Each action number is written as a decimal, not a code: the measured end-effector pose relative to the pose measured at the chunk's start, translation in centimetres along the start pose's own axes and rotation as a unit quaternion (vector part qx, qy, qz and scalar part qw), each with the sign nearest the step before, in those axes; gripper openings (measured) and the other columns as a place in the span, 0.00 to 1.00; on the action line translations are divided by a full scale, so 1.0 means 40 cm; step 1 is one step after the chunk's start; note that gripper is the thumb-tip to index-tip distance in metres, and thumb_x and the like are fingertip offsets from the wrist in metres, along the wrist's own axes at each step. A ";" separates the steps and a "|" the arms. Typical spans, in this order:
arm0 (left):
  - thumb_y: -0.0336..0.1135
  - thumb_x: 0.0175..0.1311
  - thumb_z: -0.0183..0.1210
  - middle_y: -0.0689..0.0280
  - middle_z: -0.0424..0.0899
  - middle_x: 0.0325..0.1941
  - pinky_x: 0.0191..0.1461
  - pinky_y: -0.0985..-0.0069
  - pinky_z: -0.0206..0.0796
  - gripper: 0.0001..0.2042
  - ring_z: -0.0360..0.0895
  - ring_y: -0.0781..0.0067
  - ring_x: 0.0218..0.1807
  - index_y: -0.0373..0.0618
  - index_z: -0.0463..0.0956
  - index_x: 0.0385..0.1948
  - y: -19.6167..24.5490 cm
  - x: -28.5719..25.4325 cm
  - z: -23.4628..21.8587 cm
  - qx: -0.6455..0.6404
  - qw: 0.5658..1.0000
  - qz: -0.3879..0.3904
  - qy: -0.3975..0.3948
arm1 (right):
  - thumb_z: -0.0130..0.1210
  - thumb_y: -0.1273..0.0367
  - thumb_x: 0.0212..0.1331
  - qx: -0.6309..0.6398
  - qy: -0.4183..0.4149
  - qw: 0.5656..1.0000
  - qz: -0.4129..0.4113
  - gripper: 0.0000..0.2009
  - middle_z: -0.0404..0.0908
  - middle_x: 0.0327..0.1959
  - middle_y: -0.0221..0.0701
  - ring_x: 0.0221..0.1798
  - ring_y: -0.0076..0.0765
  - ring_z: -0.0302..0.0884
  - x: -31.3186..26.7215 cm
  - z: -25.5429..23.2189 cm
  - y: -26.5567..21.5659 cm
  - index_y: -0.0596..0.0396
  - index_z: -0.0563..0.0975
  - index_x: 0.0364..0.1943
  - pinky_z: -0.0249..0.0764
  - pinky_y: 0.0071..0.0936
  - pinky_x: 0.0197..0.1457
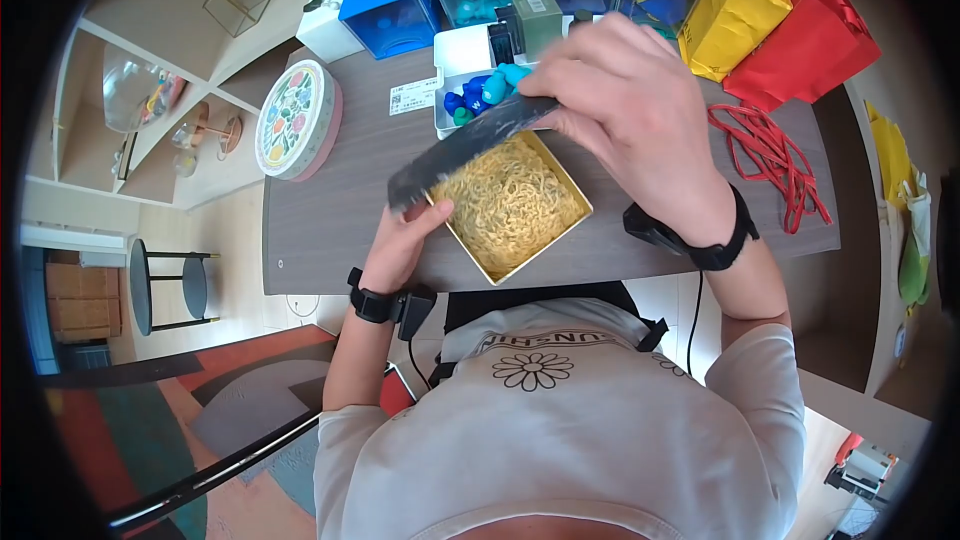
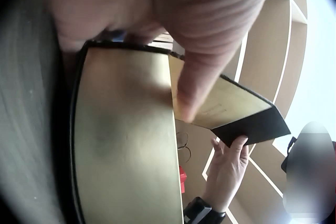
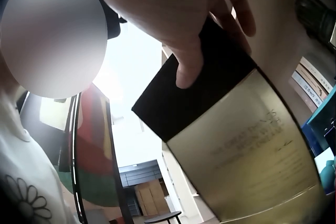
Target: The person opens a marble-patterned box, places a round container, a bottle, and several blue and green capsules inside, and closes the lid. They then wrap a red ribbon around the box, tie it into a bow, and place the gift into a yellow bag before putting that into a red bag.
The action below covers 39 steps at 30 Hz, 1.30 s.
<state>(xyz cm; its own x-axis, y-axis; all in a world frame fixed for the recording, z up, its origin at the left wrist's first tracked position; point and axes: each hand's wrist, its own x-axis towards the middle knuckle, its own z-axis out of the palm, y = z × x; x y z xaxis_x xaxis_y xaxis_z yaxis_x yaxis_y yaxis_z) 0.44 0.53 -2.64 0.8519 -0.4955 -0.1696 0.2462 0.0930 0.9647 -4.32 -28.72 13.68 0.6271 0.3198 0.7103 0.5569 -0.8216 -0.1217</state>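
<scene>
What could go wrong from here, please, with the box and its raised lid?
The left hand has its thumb over the rim of the box, so the lid might pinch it if lowered. The shredded filler seems to reach near the rim; strands could catch. The right hand pinches only the lid's end flap, which might slip.

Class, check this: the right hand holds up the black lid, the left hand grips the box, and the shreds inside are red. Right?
Wrong colour: the head view shows the shreds are yellow, not red. The right hand does hold up the black lid, and the left hand grips the box.
</scene>
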 end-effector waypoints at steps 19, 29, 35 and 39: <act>0.35 0.69 0.62 0.65 0.86 0.48 0.57 0.78 0.68 0.15 0.79 0.80 0.50 0.37 0.79 0.52 0.089 0.108 0.163 0.086 0.994 0.026 -0.056 | 0.55 0.66 0.71 0.151 -0.010 0.820 0.552 0.11 0.79 0.30 0.17 0.28 0.07 0.69 -0.321 -0.307 0.078 0.56 0.80 0.51 0.61 0.10 0.24; 0.38 0.68 0.64 0.64 0.82 0.51 0.51 0.79 0.69 0.22 0.76 0.80 0.45 0.41 0.73 0.60 0.020 0.099 0.160 0.247 0.959 0.133 0.041 | 0.65 0.74 0.56 -0.076 -0.119 0.886 0.442 0.31 0.72 0.63 0.46 0.64 0.53 0.70 -0.443 -0.148 0.103 0.57 0.69 0.67 0.69 0.42 0.65; 0.39 0.70 0.61 0.67 0.82 0.42 0.32 0.81 0.65 0.24 0.71 0.85 0.30 0.41 0.69 0.64 0.041 0.032 0.161 0.238 0.969 0.052 0.032 | 0.67 0.72 0.53 -0.124 -0.231 0.900 0.347 0.27 0.70 0.63 0.43 0.66 0.54 0.66 -0.417 -0.106 0.130 0.55 0.76 0.60 0.66 0.42 0.67; 0.36 0.72 0.55 0.71 0.79 0.28 0.26 0.83 0.62 0.24 0.67 0.86 0.22 0.39 0.65 0.67 0.031 0.023 0.169 0.303 0.952 0.039 0.031 | 0.65 0.70 0.56 -0.074 -0.205 0.921 0.323 0.25 0.74 0.55 0.44 0.58 0.55 0.72 -0.307 -0.104 0.136 0.57 0.75 0.60 0.70 0.42 0.60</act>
<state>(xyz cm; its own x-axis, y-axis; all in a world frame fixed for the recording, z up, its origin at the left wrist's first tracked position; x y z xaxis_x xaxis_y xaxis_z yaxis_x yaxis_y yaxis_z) -1.60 -5.66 -0.24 0.8866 -0.4545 -0.0861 -0.1154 -0.3976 0.9103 -11.25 -39.09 7.18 0.9711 -0.1317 0.1988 -0.0654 -0.9488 -0.3092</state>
